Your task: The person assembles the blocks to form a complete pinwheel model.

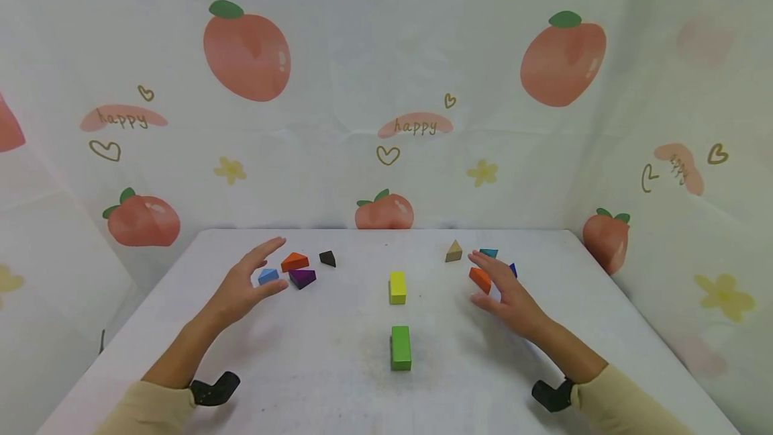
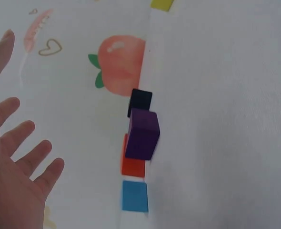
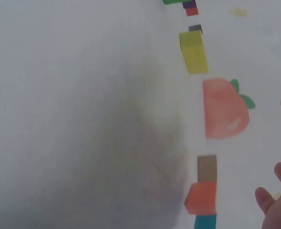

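My left hand (image 1: 239, 289) hovers over the table's left side with fingers spread and nothing in it. Close to its fingertips lie a light blue block (image 1: 268, 276), an orange triangular block (image 1: 294, 261), a purple block (image 1: 302, 278) and a black block (image 1: 327, 258). Across the table my right hand (image 1: 508, 299) is held out likewise, fingers loosely extended and holding nothing. Around it are an orange block (image 1: 480, 278), a teal block (image 1: 488, 253), a tan triangular block (image 1: 453, 251) and a dark blue block (image 1: 513, 270), which the hand partly hides.
Between the hands, a yellow rectangular block (image 1: 397, 287) stands farther back and a green rectangular block (image 1: 401, 348) nearer. The white table (image 1: 314, 381) ends at a hanging cloth (image 1: 326, 86) printed with peaches. Each wrist wears a black strap-on device.
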